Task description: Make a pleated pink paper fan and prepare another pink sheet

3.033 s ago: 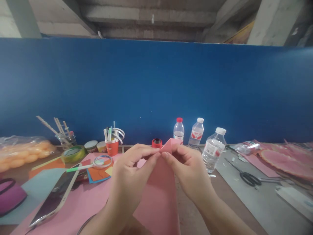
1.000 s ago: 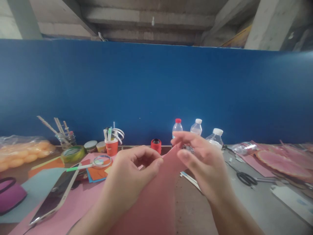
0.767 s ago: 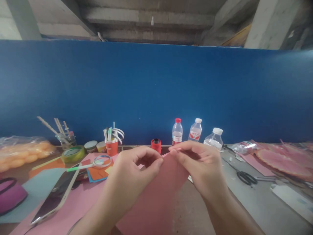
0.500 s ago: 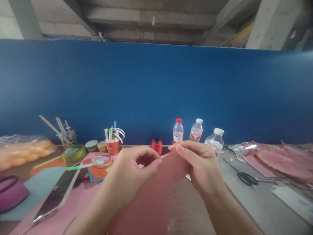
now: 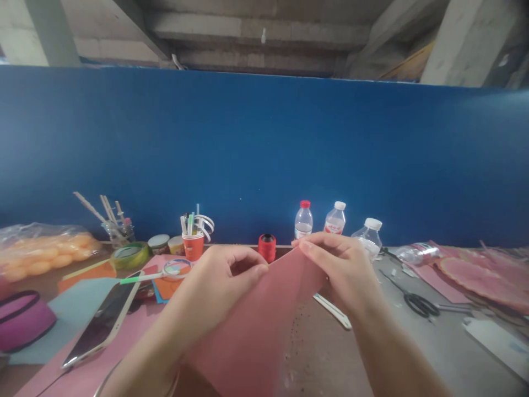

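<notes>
A sheet of pink paper (image 5: 256, 325) is held up over the table, tilted, its upper edge running between my two hands. My left hand (image 5: 225, 298) pinches that edge between thumb and fingers on the left. At the upper right corner my right hand (image 5: 339, 264) grips the paper, thumb in front and fingers behind. Below the right hand a white strip-like tool (image 5: 333, 312) lies on the table, partly hidden. Beyond the hands stands a red spool (image 5: 266, 248).
Bottles (image 5: 303, 220) line the blue wall. On the right lie black-handled scissors (image 5: 419, 303) and pink decorated pieces (image 5: 487, 270). At left are a phone (image 5: 101, 320), a magnifying glass (image 5: 177, 268), a red cup of pens (image 5: 193, 246), green tape (image 5: 130, 255) and a bag of orange balls (image 5: 45, 253).
The view has shifted slightly, moving the background a little to the right. The paper has tilted somewhat, and more of the white strip shows. Both hands keep their hold.
</notes>
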Action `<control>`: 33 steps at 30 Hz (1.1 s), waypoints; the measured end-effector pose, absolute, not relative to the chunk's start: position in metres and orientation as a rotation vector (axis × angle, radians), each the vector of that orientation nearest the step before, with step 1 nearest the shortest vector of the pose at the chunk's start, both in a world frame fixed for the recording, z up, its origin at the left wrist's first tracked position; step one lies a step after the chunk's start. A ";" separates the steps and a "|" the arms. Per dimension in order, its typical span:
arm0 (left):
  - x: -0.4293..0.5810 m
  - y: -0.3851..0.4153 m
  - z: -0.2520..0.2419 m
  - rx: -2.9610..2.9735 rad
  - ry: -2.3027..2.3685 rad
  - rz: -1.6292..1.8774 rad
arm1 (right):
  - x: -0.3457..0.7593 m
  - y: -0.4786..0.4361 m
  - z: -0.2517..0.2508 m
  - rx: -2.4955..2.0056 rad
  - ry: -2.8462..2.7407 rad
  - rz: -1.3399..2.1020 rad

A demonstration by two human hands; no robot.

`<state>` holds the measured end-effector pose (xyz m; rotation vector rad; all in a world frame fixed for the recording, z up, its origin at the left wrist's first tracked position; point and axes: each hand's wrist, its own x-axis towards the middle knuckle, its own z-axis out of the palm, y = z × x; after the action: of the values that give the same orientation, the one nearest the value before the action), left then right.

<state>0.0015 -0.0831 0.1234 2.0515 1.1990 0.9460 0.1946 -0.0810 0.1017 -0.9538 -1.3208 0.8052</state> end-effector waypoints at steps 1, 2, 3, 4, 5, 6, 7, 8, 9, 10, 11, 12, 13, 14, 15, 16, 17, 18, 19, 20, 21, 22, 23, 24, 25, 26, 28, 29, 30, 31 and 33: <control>0.002 -0.083 0.123 2.052 1.200 0.945 | 0.195 -0.081 0.102 -0.968 -1.334 0.785; 0.002 -0.083 0.122 2.047 1.201 0.956 | 0.196 -0.081 0.102 -0.974 -1.331 0.757; 0.003 -0.083 0.121 2.041 1.203 0.971 | 0.196 -0.081 0.102 -0.973 -1.316 0.723; 0.003 -0.083 0.120 2.032 1.206 0.987 | 0.195 -0.081 0.101 -0.968 -1.296 0.686; 0.004 -0.083 0.120 2.024 1.208 0.998 | 0.195 -0.081 0.100 -0.963 -1.280 0.655; 0.004 -0.082 0.119 2.016 1.208 1.000 | 0.194 -0.081 0.099 -0.959 -1.275 0.637; 0.005 -0.082 0.119 2.012 1.208 0.994 | 0.193 -0.080 0.098 -0.953 -1.274 0.624; 0.004 -0.082 0.118 2.020 1.213 0.984 | 0.193 -0.080 0.097 -0.946 -1.283 0.618; 0.004 -0.081 0.118 2.044 1.232 0.993 | 0.193 -0.079 0.097 -0.935 -1.304 0.611; 0.003 -0.081 0.118 2.094 1.262 1.027 | 0.194 -0.079 0.098 -0.921 -1.344 0.596; 0.001 -0.081 0.118 2.183 1.287 1.097 | 0.195 -0.078 0.099 -0.894 -1.396 0.553; -0.001 -0.081 0.117 2.302 1.306 1.211 | 0.198 -0.078 0.100 -0.855 -1.462 0.476; -0.004 -0.081 0.116 2.452 1.304 1.329 | 0.202 -0.078 0.100 -0.801 -1.539 0.369; -0.007 -0.081 0.112 2.627 1.261 1.414 | 0.206 -0.078 0.099 -0.734 -1.627 0.247; -0.011 -0.082 0.107 2.797 1.197 1.455 | 0.212 -0.078 0.095 -0.662 -1.721 0.123; -0.016 -0.083 0.099 2.973 1.097 1.373 | 0.218 -0.079 0.088 -0.596 -1.833 0.024; -0.020 -0.083 0.088 3.109 0.978 1.234 | 0.224 -0.079 0.078 -0.555 -1.962 -0.026; -0.025 -0.083 0.074 3.183 0.896 1.119 | 0.231 -0.080 0.065 -0.545 -2.086 -0.053; -0.029 -0.084 0.058 3.246 0.768 1.106 | 0.237 -0.082 0.049 -0.552 -2.191 -0.072; -0.033 -0.084 0.040 3.273 0.740 1.013 | 0.243 -0.085 0.031 -0.594 -2.306 -0.064; -0.037 -0.085 0.020 3.277 0.733 0.887 | 0.248 -0.087 0.013 -0.617 -2.403 -0.052; -0.040 -0.086 0.002 3.248 0.780 0.734 | 0.252 -0.090 -0.004 -0.685 -2.511 -0.018; -0.044 -0.087 -0.016 3.210 0.785 0.630 | 0.256 -0.093 -0.019 -0.715 -2.606 0.032; -0.046 -0.088 -0.030 3.164 0.789 0.521 | 0.259 -0.095 -0.031 -0.750 -2.645 0.084; -0.048 -0.088 -0.041 3.098 0.827 0.433 | 0.261 -0.096 -0.040 -0.783 -2.669 0.134; -0.050 -0.088 -0.048 3.047 0.854 0.385 | 0.263 -0.097 -0.046 -0.816 -2.679 0.178; -0.051 -0.086 -0.053 2.964 0.899 0.356 | 0.263 -0.094 -0.048 -0.888 -2.694 0.254; -0.051 -0.085 -0.052 2.937 0.911 0.364 | 0.260 -0.092 -0.046 -0.922 -2.699 0.280; -0.051 -0.083 -0.051 2.915 0.920 0.375 | 0.256 -0.089 -0.043 -0.966 -2.693 0.298; -0.050 -0.082 -0.049 2.897 0.927 0.387 | 0.250 -0.085 -0.040 -1.013 -2.676 0.313; -0.049 -0.081 -0.048 2.867 0.937 0.404 | 0.233 -0.074 -0.034 -1.176 -2.601 0.331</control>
<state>-0.0494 -0.0807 -0.0477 2.8670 0.9371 0.4037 0.2332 -0.0744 -0.0342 -1.1763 -2.6006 0.3310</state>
